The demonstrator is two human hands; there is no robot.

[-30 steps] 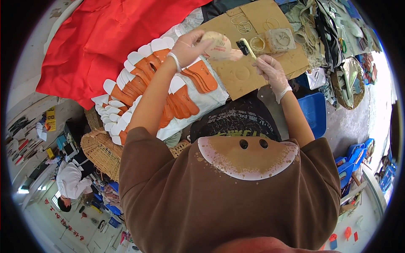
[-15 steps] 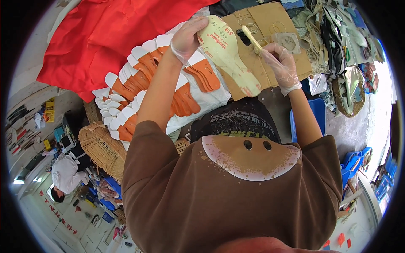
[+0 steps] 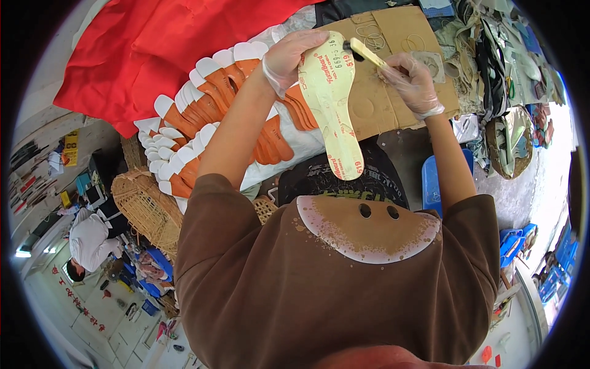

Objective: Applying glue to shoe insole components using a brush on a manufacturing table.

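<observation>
A pale yellow-green insole board with red print hangs from my left hand, which wears a thin clear glove. Its fingers pinch the wide toe end, and the narrower heel end points down toward me. In my gloved right hand is a brush with a pale handle and dark bristles. The bristles sit at the upper right edge of the insole board; whether they touch it I cannot tell. Left of and beneath my left arm lie rows of orange-and-white insole pieces, overlapping one another.
A cardboard sheet lies under my hands, with rubber bands on it. Red cloth covers the far left. A wicker basket stands at left, a blue stool at right. Material scraps pile up far right. Another person works at far left.
The insole board has swung more upright and its heel has come nearer me. The brush has moved to the board's upper edge, its bristles now showing beside it.
</observation>
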